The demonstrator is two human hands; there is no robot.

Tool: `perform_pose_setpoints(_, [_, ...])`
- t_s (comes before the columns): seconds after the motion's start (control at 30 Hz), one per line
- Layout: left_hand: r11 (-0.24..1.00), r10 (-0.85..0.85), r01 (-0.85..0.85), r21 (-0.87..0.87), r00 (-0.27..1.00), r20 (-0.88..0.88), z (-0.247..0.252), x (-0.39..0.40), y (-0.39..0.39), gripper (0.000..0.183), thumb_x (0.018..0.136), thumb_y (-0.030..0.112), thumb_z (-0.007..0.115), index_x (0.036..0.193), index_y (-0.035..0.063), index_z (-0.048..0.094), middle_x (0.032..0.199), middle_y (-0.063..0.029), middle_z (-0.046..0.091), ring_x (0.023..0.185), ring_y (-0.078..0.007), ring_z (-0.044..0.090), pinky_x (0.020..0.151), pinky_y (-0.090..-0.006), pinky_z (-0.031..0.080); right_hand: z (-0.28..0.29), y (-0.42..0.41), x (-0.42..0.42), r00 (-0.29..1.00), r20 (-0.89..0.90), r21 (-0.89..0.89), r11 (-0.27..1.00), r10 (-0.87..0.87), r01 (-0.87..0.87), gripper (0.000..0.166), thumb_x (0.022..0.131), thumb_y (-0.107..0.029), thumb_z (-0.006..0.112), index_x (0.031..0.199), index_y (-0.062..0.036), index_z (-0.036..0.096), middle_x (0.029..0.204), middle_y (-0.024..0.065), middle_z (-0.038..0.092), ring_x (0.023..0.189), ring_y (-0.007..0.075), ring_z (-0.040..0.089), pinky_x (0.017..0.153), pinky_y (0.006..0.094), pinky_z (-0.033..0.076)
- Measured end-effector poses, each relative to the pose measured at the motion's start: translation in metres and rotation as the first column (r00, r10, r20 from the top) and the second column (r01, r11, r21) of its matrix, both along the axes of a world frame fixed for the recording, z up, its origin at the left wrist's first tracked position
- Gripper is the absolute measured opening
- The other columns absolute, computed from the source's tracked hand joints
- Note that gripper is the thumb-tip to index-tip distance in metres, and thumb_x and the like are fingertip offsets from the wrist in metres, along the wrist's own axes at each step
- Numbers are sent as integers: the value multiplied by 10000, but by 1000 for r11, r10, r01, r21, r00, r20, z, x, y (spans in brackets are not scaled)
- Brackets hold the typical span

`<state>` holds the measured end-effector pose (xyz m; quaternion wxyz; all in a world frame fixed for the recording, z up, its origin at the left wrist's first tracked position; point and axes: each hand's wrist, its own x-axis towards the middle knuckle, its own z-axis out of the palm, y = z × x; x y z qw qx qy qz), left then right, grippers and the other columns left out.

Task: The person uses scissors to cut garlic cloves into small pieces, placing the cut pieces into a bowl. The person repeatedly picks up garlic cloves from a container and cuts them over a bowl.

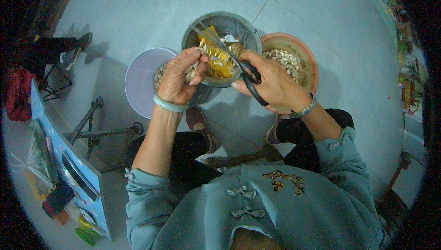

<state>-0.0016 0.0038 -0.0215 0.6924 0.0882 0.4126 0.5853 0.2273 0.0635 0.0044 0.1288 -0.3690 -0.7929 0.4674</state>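
Over the middle bin, my left hand [181,74] is curled around a few pale nut-like pieces [191,72]. My right hand [275,77] grips scissors [254,90] by their black handles, with the blades pointing up and left above the bin, near my left fingertips. The grey bin [187,31] has a clear plastic liner and holds yellow-gold wrappers [220,62] and other scraps. Partly behind my left hand stands a lavender bucket [137,77] with brownish nut-like pieces in it. Beneath my right hand, an orange-brown basin [311,64] contains pale nut-like pieces [287,62].
On the left, a blue patterned folding table [91,177] carries a phone-like dark object [80,176] and a plastic bag [41,153]; its metal legs [103,133] reach toward the bucket. Another person's shoe [84,40] shows at upper left. Cluttered shelves [408,77] line the right edge.
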Motion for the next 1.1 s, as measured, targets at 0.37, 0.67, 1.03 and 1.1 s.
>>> perform_pose_setpoints(0.37, [999,-42,38,39,993,108,-7,3,-5,107,932,81,539,975,-15,522,838,-93,568,625,-114,480,436,-205,316,-3,-7,-8,991,92,229,966,101,-120,622,798,-423,719,1157,21,473,959,271,615,898,454,612,760,505,501])
perform_pose_setpoints(0.67, [998,-47,39,58,989,138,-9,2,-5,93,940,87,553,985,10,529,841,-81,582,623,-111,491,440,-192,322,-2,-8,-9,988,133,278,953,84,-118,574,807,-408,713,1144,0,489,938,258,623,870,448,617,726,514,504])
perform_pose_setpoints(1.03, [995,-91,89,42,994,64,-10,-3,-4,80,933,100,576,946,23,562,788,-49,583,608,-85,480,432,-185,306,-3,-7,-7,990,96,297,947,101,-126,472,816,-361,714,1082,-3,557,783,223,637,738,414,634,640,469,513])
perform_pose_setpoints(1.1, [997,-71,72,-33,997,43,-6,-2,-6,77,931,97,579,957,25,579,765,-37,578,595,-82,475,431,-184,303,-4,-6,-6,995,80,206,976,56,-71,444,822,-367,713,1039,-3,579,743,214,635,705,407,636,625,465,508])
